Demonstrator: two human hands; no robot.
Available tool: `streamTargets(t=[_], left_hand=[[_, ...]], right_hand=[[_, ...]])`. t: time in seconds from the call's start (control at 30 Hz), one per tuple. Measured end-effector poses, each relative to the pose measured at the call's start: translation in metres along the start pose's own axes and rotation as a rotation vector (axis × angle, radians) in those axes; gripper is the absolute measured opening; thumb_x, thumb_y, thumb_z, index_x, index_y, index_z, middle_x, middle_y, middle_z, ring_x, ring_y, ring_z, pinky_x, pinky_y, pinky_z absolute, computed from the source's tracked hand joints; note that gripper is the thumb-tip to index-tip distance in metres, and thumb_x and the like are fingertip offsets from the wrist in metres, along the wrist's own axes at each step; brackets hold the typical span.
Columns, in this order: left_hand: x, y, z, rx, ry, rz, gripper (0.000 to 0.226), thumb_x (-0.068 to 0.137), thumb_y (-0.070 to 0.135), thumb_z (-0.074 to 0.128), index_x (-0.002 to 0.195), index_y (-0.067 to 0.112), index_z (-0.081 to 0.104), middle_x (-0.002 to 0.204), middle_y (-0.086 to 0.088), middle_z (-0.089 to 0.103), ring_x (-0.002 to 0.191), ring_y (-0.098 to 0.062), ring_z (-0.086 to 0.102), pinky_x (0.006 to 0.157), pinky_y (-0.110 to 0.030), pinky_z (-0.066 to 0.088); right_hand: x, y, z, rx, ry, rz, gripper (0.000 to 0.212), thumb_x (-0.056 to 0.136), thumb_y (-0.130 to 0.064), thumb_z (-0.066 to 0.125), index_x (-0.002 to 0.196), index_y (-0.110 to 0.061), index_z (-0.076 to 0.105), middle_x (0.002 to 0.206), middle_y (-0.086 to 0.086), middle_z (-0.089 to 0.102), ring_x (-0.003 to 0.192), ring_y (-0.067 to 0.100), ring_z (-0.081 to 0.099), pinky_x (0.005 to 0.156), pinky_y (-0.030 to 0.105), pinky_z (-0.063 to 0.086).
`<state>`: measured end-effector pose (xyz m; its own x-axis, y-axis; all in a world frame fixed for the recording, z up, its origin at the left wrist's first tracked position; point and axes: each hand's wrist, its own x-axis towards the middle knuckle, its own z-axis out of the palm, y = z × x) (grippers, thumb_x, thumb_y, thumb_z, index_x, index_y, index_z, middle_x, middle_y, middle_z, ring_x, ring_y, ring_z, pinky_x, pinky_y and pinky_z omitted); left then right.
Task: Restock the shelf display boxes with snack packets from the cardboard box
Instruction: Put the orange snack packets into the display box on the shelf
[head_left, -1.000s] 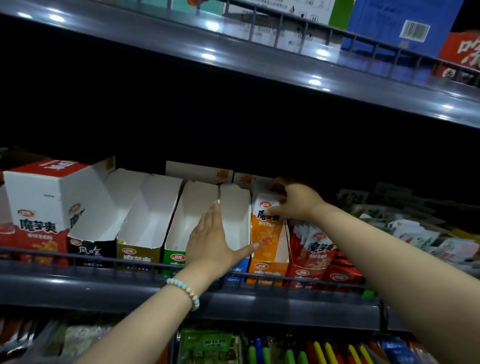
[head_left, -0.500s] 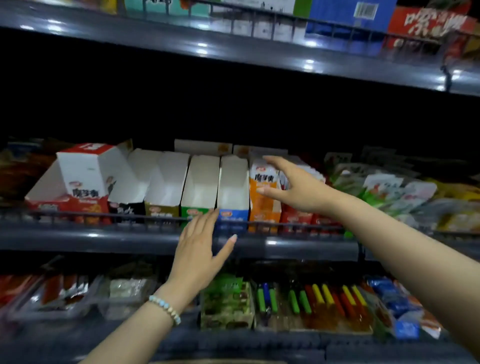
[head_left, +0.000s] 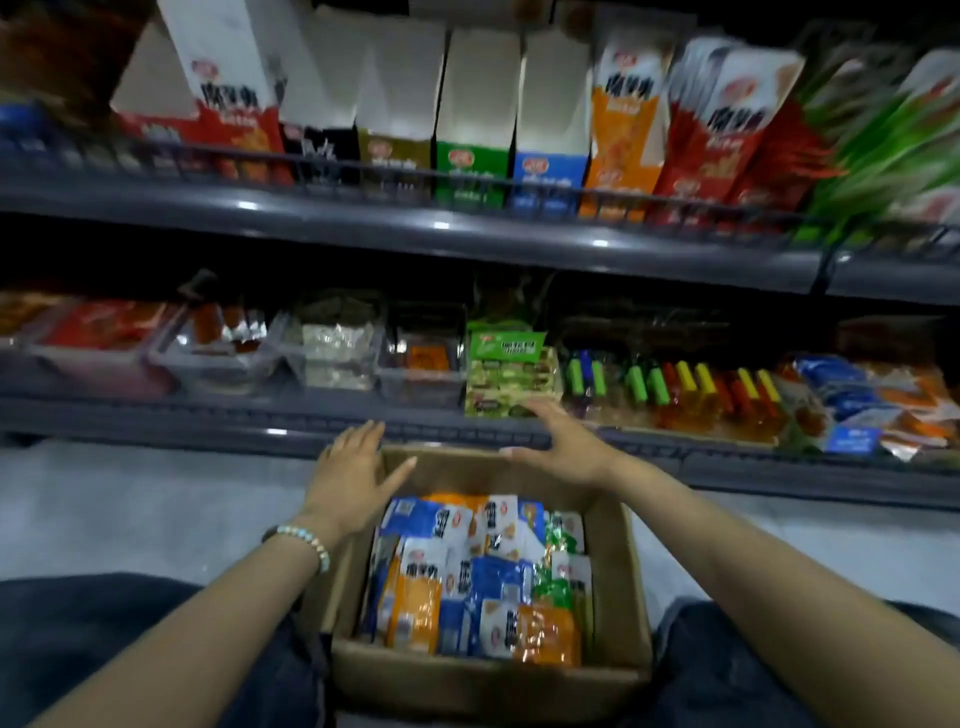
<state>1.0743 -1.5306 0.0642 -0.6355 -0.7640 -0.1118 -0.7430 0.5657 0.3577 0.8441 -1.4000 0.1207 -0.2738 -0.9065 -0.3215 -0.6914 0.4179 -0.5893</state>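
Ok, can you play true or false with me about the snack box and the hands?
1. The cardboard box has snack packets in it. True.
2. The left hand holds a packet. False: its fingers are spread and it holds nothing.
3. The right hand is open. True.
4. The green-fronted display box on the shelf is full of packets. False: it looks empty inside.

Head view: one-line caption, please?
Left hand and right hand hover open over the cardboard box of snack packets, empty display boxes above.
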Motion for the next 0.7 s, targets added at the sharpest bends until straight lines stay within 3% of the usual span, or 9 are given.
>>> streamTargets(t=[0.23, 0.33, 0.5, 0.6, 0.7], left_hand=[[-0.011, -0.044, 0.051, -0.068, -0.087, -0.089, 0.076, 0.091, 0.061, 0.04, 0.152, 0.023, 0.016, 0.155, -0.004, 0.03, 0.139, -0.024, 0.032, 0.113, -0.038, 0.029], [-0.009, -0.052, 0.064, -0.1, -0.1, -0.135, 0.078, 0.09, 0.061, 0.042, 0.152, 0.025, 0.012, 0.154, -0.003, 0.032, 0.133, -0.026, 0.041, 0.106, -0.042, 0.039], [-0.002, -0.064, 0.084, -0.157, -0.162, -0.207, 0.082, 0.088, 0.065, 0.037, 0.151, 0.03, -0.001, 0.151, -0.005, 0.037, 0.128, -0.03, 0.046, 0.099, -0.048, 0.045], [-0.001, -0.069, 0.094, -0.181, -0.211, -0.232, 0.081, 0.091, 0.062, 0.038, 0.152, 0.03, -0.005, 0.155, -0.005, 0.029, 0.133, -0.028, 0.041, 0.103, -0.049, 0.042], [-0.004, -0.07, 0.105, -0.207, -0.213, -0.248, 0.081, 0.092, 0.059, 0.041, 0.153, 0.023, 0.0, 0.154, -0.004, 0.03, 0.134, -0.025, 0.039, 0.106, -0.044, 0.04]], right_hand=[[0.036, 0.019, 0.096, 0.193, -0.153, 0.143, 0.073, 0.087, -0.041, 0.064, 0.146, -0.013, 0.031, 0.153, 0.007, 0.028, 0.139, 0.024, 0.031, 0.109, 0.032, 0.032], [0.046, 0.032, 0.135, 0.355, -0.212, 0.268, 0.065, 0.088, -0.036, 0.064, 0.141, -0.012, 0.035, 0.148, 0.008, 0.036, 0.131, 0.025, 0.04, 0.096, 0.029, 0.039], [0.054, 0.052, 0.187, 0.568, -0.275, 0.509, 0.059, 0.09, -0.037, 0.062, 0.137, -0.009, 0.04, 0.138, 0.011, 0.047, 0.122, 0.025, 0.049, 0.09, 0.029, 0.04], [0.059, 0.064, 0.218, 0.649, -0.267, 0.635, 0.056, 0.09, -0.038, 0.062, 0.133, -0.006, 0.046, 0.122, 0.008, 0.056, 0.104, 0.022, 0.056, 0.084, 0.031, 0.045], [0.065, 0.064, 0.245, 0.728, -0.28, 0.732, 0.05, 0.09, -0.037, 0.062, 0.127, -0.006, 0.051, 0.123, 0.007, 0.057, 0.112, 0.024, 0.056, 0.087, 0.032, 0.047]])
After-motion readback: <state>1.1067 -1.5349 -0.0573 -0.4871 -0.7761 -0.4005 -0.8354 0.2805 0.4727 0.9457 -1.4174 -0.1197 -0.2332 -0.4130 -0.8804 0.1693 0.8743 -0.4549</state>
